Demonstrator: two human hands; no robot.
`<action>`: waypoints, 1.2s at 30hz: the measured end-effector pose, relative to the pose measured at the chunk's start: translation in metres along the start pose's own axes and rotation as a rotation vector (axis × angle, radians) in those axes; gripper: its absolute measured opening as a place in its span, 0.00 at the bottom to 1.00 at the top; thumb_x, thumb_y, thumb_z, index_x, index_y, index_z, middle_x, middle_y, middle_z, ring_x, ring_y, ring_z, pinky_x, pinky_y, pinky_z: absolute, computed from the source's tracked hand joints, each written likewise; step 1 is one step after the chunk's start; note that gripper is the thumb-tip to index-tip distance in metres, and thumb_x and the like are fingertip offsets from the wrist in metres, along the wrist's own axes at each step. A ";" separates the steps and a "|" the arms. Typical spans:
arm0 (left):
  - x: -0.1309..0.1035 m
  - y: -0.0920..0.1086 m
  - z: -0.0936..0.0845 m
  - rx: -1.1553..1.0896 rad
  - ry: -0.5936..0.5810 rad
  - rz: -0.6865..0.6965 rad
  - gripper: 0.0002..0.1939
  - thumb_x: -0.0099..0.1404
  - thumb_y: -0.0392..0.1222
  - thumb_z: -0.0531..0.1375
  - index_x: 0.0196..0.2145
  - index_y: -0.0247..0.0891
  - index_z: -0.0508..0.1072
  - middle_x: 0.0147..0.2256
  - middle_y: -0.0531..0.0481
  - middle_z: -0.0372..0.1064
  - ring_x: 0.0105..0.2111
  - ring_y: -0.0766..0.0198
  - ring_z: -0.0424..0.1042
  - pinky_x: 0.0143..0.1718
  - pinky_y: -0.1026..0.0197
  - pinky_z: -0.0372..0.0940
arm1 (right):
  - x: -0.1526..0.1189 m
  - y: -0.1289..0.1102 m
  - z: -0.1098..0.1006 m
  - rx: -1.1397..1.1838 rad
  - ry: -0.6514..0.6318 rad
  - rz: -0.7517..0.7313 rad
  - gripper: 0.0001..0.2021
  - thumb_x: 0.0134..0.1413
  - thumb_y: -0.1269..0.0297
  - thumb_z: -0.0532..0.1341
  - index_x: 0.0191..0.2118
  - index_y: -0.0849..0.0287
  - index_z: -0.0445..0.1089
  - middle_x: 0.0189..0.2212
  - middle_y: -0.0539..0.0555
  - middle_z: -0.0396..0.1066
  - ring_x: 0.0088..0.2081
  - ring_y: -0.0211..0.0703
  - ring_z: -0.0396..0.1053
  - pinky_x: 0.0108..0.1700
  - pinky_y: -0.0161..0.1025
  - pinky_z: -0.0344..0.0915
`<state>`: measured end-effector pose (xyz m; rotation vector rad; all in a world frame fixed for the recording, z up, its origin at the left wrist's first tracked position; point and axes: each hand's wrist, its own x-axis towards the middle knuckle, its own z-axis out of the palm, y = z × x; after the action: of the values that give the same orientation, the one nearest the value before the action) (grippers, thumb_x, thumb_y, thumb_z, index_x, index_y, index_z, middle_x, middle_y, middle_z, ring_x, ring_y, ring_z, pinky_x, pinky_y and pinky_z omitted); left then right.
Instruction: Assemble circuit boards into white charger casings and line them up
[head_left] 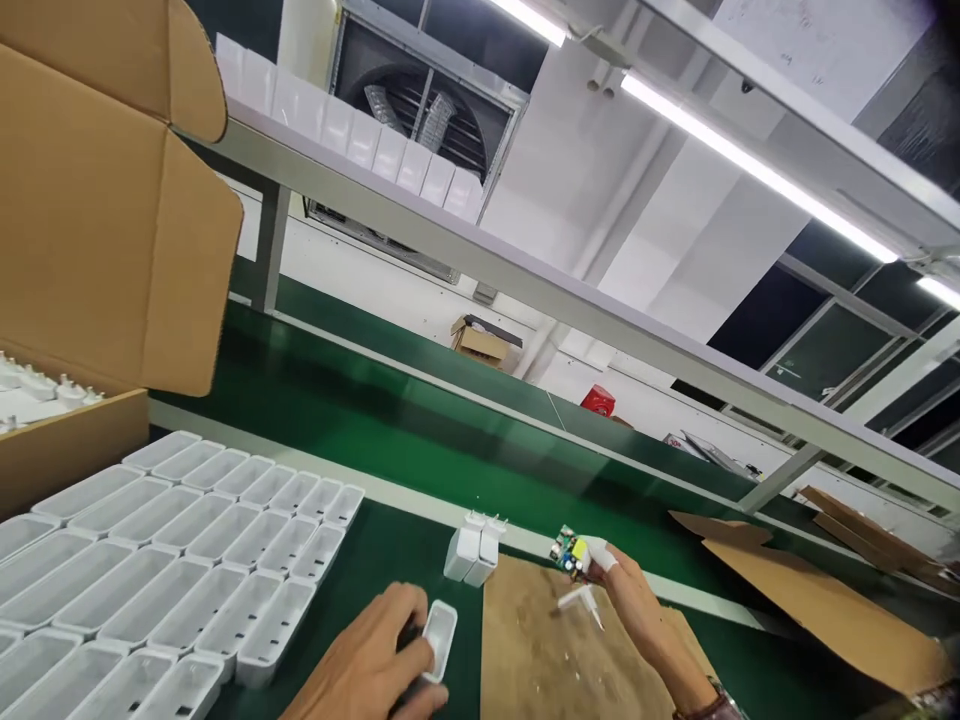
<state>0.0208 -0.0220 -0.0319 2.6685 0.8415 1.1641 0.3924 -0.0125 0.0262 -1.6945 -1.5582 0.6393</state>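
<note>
at the bottom centre of the frame the left hand (371,660) closes its fingers around an open white plastic shell (438,638), held just right of the rows of matching white plastic housings (165,570) at lower left. right of centre, the right hand (637,610) pinches a small green circuit board (568,552) in white-taped fingertips above a brown cardboard sheet (540,650). two white plug adapters (472,548) stand near the board, on the green belt (375,420).

green bench (390,560) with casings (172,560), cardboard (540,650)
</note>
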 end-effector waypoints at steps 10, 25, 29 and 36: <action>-0.003 -0.005 0.003 -0.008 0.055 -0.218 0.08 0.75 0.40 0.53 0.37 0.40 0.69 0.60 0.39 0.62 0.45 0.53 0.77 0.46 0.49 0.74 | -0.069 -0.073 0.088 -0.208 -0.169 -0.266 0.15 0.67 0.57 0.55 0.45 0.58 0.76 0.45 0.62 0.78 0.49 0.60 0.73 0.55 0.56 0.68; 0.000 -0.001 0.000 -0.174 0.000 -0.351 0.02 0.72 0.40 0.56 0.40 0.42 0.68 0.61 0.42 0.60 0.52 0.53 0.74 0.49 0.52 0.73 | -0.074 -0.036 0.133 -0.084 -0.218 -0.139 0.35 0.52 0.66 0.63 0.68 0.54 0.62 0.57 0.60 0.72 0.52 0.54 0.75 0.56 0.52 0.74; 0.002 -0.001 0.000 -0.210 -0.001 -0.386 0.14 0.71 0.38 0.56 0.53 0.44 0.63 0.62 0.40 0.57 0.57 0.52 0.70 0.56 0.48 0.71 | -0.081 -0.029 0.133 -0.144 -0.197 -0.236 0.35 0.54 0.68 0.61 0.69 0.50 0.60 0.64 0.57 0.65 0.65 0.56 0.65 0.68 0.58 0.64; 0.002 -0.003 -0.004 -0.271 -0.044 -0.499 0.33 0.69 0.40 0.61 0.67 0.47 0.53 0.64 0.40 0.55 0.61 0.49 0.67 0.63 0.41 0.67 | -0.080 -0.032 0.138 -0.195 0.042 -0.430 0.29 0.60 0.67 0.58 0.67 0.50 0.59 0.54 0.60 0.70 0.55 0.57 0.71 0.55 0.58 0.75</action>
<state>0.0179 -0.0193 -0.0290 2.0909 1.1581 1.0030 0.2549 -0.0663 -0.0420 -1.4257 -1.9252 0.2358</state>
